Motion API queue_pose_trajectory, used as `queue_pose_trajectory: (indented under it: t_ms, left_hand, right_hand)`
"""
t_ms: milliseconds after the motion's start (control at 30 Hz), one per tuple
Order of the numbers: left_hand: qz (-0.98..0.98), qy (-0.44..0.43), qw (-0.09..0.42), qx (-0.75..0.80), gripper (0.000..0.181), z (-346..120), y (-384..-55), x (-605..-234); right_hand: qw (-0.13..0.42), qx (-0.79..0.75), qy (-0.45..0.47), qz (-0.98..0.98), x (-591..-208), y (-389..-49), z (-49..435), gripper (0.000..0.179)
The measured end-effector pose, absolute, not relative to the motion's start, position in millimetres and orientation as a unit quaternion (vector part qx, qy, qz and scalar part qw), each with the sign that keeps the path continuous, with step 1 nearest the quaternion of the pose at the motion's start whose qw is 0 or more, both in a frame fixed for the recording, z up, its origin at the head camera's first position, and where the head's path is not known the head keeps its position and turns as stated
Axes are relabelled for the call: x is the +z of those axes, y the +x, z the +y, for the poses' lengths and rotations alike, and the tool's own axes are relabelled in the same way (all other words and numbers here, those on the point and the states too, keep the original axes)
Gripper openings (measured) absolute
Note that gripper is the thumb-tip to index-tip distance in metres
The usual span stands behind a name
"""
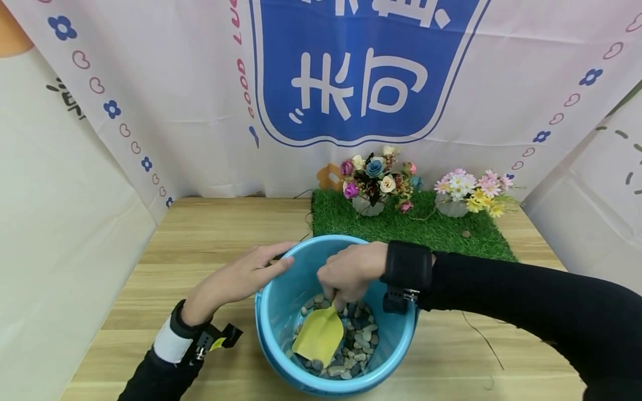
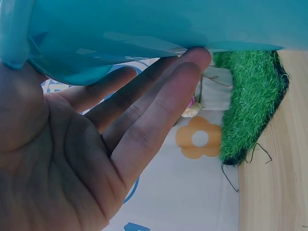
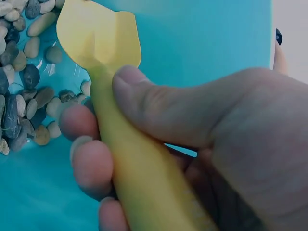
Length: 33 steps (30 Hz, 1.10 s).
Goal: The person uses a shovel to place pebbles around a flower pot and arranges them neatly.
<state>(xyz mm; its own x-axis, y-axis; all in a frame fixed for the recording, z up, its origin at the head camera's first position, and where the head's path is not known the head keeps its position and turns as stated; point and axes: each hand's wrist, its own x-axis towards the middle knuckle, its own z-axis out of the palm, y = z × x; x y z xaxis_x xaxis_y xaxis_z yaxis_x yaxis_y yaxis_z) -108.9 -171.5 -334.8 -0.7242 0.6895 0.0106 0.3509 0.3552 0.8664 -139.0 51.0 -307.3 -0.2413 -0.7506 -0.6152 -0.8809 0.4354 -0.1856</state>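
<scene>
A yellow plastic shovel [image 1: 319, 336] reaches down into a blue bucket [image 1: 396, 365], its blade among loose pebbles [image 1: 362, 340] at the bottom. My right hand [image 1: 351, 273] grips its handle [image 3: 139, 173], with the thumb along the top and the fingers wrapped underneath. The right wrist view shows the blade [image 3: 103, 36] bare, beside the pebbles [image 3: 29, 91] on the bucket's floor. At the bucket's left side, my left hand [image 1: 246, 274] holds the rim. Its thumb lies over the edge, and its long fingers [image 2: 144, 130] stretch along the outer wall [image 2: 159, 29].
Behind the bucket lies a green artificial grass mat [image 1: 328, 214] bearing two flower pots, one with mixed roses [image 1: 376, 172], another with pink and yellow flowers [image 1: 473, 189]. A printed cloth [image 1: 200, 139] hangs behind the wooden table [image 1: 165, 267]. Thin dark threads [image 1: 484, 340] lie at right.
</scene>
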Motion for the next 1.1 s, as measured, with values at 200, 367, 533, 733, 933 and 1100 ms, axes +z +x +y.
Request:
queue_pose_trajectory:
  t_ms: [200, 367, 533, 733, 933, 1100]
  left_hand:
    - [0.806, 0.321, 0.181, 0.462, 0.041, -171.6, -108.3, -335.3]
    - [0.808, 0.322, 0.18, 0.459, 0.042, -171.3, -108.5, -335.4]
    - [0.807, 0.32, 0.181, 0.461, 0.042, -171.3, -108.6, -335.7]
    - [0.807, 0.319, 0.183, 0.462, 0.042, -171.3, -108.3, -335.8]
    - [0.805, 0.322, 0.185, 0.462, 0.041, -171.5, -108.5, -336.2]
    - [0.804, 0.321, 0.188, 0.465, 0.041, -171.1, -109.5, -334.6]
  right_hand:
    - [0.365, 0.081, -0.534, 0.758, -302.7, -139.3, 53.4, 0.037]
    - [0.365, 0.079, -0.537, 0.756, -300.4, -138.2, 54.8, 0.038]
    - [0.367, 0.066, -0.535, 0.758, -287.6, -136.0, 57.3, 0.032]
    - [0.367, 0.051, -0.531, 0.762, -274.1, -133.2, 60.8, 0.028]
    - [0.357, 0.054, -0.529, 0.768, -267.2, -134.0, 63.3, 0.024]
    - [0.355, 0.054, -0.534, 0.766, -261.9, -135.2, 65.9, 0.021]
